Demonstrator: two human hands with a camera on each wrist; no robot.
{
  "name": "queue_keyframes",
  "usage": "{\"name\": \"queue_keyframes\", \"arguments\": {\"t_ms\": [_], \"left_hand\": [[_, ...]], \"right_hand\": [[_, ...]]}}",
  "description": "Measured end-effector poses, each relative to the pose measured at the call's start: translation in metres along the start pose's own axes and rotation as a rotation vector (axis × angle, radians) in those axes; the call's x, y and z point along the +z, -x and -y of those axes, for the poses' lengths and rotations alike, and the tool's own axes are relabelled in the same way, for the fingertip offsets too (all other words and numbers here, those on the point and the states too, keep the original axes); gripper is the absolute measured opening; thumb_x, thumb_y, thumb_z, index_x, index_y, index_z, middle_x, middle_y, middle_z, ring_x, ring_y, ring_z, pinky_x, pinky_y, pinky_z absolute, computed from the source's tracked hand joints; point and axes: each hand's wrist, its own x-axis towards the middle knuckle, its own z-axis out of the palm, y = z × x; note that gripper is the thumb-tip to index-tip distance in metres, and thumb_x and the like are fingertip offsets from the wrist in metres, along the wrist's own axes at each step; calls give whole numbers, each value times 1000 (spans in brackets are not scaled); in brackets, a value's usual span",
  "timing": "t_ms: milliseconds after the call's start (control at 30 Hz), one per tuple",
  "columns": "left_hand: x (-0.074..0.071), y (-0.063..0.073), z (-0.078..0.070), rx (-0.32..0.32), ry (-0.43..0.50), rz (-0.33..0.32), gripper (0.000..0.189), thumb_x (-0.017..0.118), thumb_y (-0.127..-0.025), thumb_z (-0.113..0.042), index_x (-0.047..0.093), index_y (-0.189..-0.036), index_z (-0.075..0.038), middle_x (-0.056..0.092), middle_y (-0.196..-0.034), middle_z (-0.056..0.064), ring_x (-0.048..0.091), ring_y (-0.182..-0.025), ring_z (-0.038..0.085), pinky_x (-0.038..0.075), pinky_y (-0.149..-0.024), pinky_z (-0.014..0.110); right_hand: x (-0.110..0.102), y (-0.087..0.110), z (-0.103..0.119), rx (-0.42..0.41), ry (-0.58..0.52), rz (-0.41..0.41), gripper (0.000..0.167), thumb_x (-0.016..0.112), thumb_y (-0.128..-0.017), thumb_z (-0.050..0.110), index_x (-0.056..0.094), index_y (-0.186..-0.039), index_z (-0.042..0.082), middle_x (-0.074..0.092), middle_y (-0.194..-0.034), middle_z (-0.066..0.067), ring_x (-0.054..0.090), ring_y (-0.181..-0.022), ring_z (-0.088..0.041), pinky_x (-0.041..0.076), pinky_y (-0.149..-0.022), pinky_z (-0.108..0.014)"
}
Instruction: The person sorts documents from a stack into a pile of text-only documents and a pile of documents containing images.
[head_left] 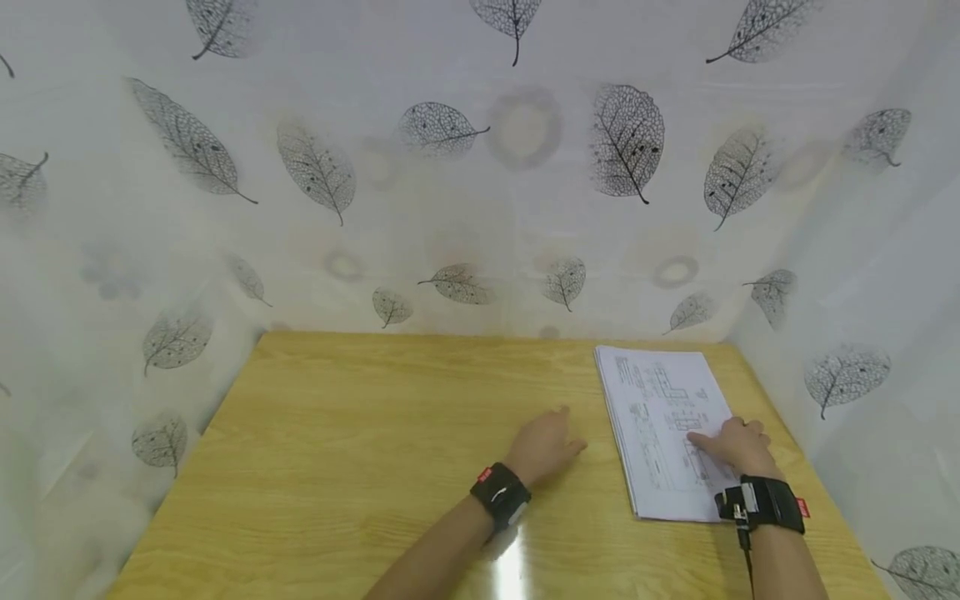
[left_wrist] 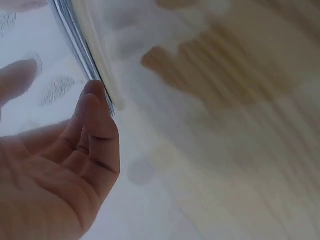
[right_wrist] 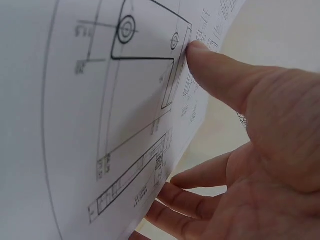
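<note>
A stack of printed paper sheets [head_left: 660, 467] with technical drawings lies at the right of the wooden table. My right hand [head_left: 738, 446] grips its right side: the thumb [right_wrist: 215, 70] is on the top sheet, and the fingers [right_wrist: 195, 200] are at the edge, their tips partly hidden by the paper. The drawing on the top sheet [right_wrist: 135, 100] fills much of the right wrist view. To the left of the stack, my left hand [head_left: 543, 450] is held apart from it over the table, thumb and fingers spread with nothing between them. In the left wrist view its fingers [left_wrist: 102, 135] bend slightly.
The wooden table [head_left: 337, 433] has a white curtain [head_left: 450, 208] with leaf prints behind it and at both sides. Each wrist wears a black band [head_left: 501, 498]. A cable [head_left: 744, 542] hangs from the right one.
</note>
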Motion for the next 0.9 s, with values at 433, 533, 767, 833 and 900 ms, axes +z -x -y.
{"name": "queue_keyframes", "arguments": {"t_ms": [433, 533, 767, 833, 900], "left_hand": [[22, -14, -57, -140, 14, 115, 73, 64, -91, -49, 43, -144, -3, 60, -130, 7, 61, -111, 14, 51, -91, 27], [34, -21, -64, -169, 37, 129, 70, 66, -89, -49, 45, -140, -5, 60, -120, 3, 58, -92, 9, 51, -81, 25], [47, -26, -77, -238, 93, 102, 75, 70, -88, -44, 42, -144, -3, 55, -130, 4, 55, -93, 8, 50, -88, 24], [50, -27, -81, -239, 59, 82, 73, 69, -88, -44, 43, -143, -2, 55, -125, 3, 53, -89, 8, 50, -86, 23], [52, -27, -84, -243, 28, 53, 72, 68, -89, -44, 44, -142, -1, 55, -124, 3, 54, -92, 8, 49, -88, 23]], "right_hand": [[-2, 2, -4, 4, 7, 36, 80, 65, -89, 44, 45, -115, -29, 38, -100, -37, 39, -94, -48, 41, -81, -55], [-2, 2, -5, -1, 4, 34, 80, 66, -88, 45, 46, -114, -28, 38, -97, -35, 40, -93, -47, 41, -79, -53], [-2, -1, -4, -15, 8, 32, 82, 67, -87, 46, 45, -114, -28, 39, -97, -35, 40, -92, -48, 42, -78, -53], [-3, -2, -3, -19, 10, 32, 82, 67, -86, 46, 46, -114, -28, 38, -98, -36, 40, -93, -49, 43, -77, -54], [-3, -1, -2, -22, 10, 40, 84, 68, -86, 48, 47, -115, -28, 38, -100, -37, 40, -94, -50, 43, -78, -56]]}}
